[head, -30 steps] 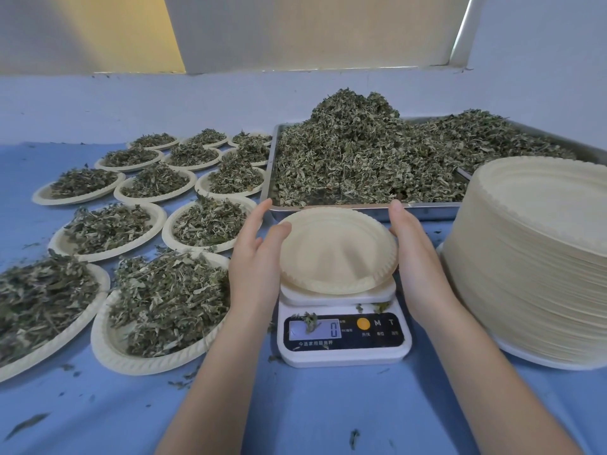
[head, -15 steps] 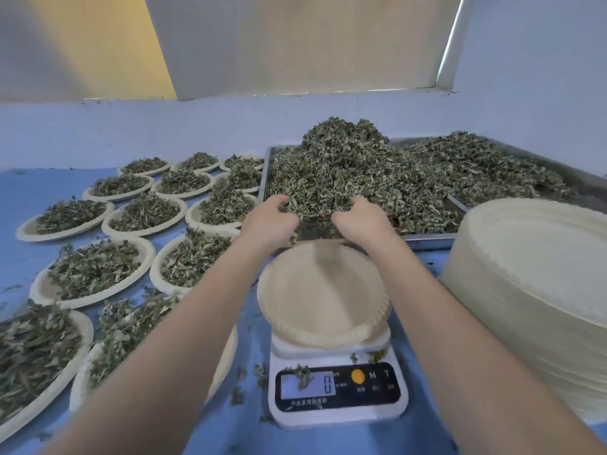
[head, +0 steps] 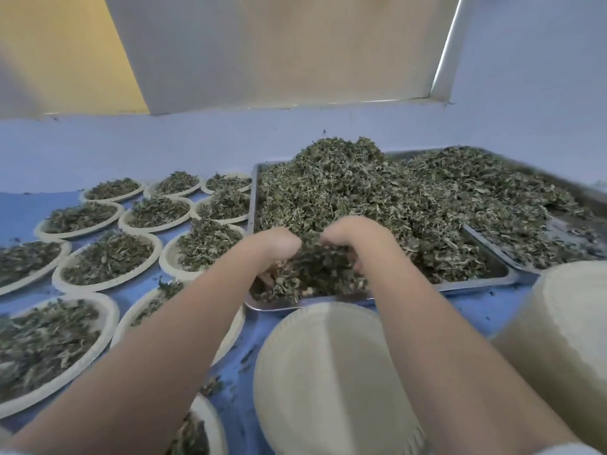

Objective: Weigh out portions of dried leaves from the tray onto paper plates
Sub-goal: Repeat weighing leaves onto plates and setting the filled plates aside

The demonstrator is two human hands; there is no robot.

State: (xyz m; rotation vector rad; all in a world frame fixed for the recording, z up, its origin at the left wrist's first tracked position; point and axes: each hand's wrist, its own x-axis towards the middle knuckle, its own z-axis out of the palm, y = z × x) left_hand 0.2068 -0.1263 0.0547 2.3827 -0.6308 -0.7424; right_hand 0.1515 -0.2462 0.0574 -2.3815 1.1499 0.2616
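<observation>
Scooping now: both hands are in the near corner of the metal tray (head: 499, 274), left hand (head: 276, 246) and right hand (head: 349, 234) cupped toward each other, fingers curled around one shared clump of dried leaves (head: 315, 264). Fingertips are buried, so I can't see how deep the hold goes.

Empty paper plate (head: 315, 372) sits just in front of the tray, below my forearms. No scale in view; I judge it lies hidden under that plate.

To do this well, I'd say: lift the clump low and straight back, keep the hands together underneath so little sifts out, release over the plate's middle, then trim by pinches.

Leaves: dull green, curled, brittle-looking, loosely tangled; heaped highest at the tray's far middle. Tray: shiny, shallow, rounded rim. Plates: pale, matte, crimped edges. Filled plates (head: 108, 257) crowd the left of the blue table (head: 23, 208). Tall stack of spare plates (head: 565, 339) at right. Crumbs scattered between.
</observation>
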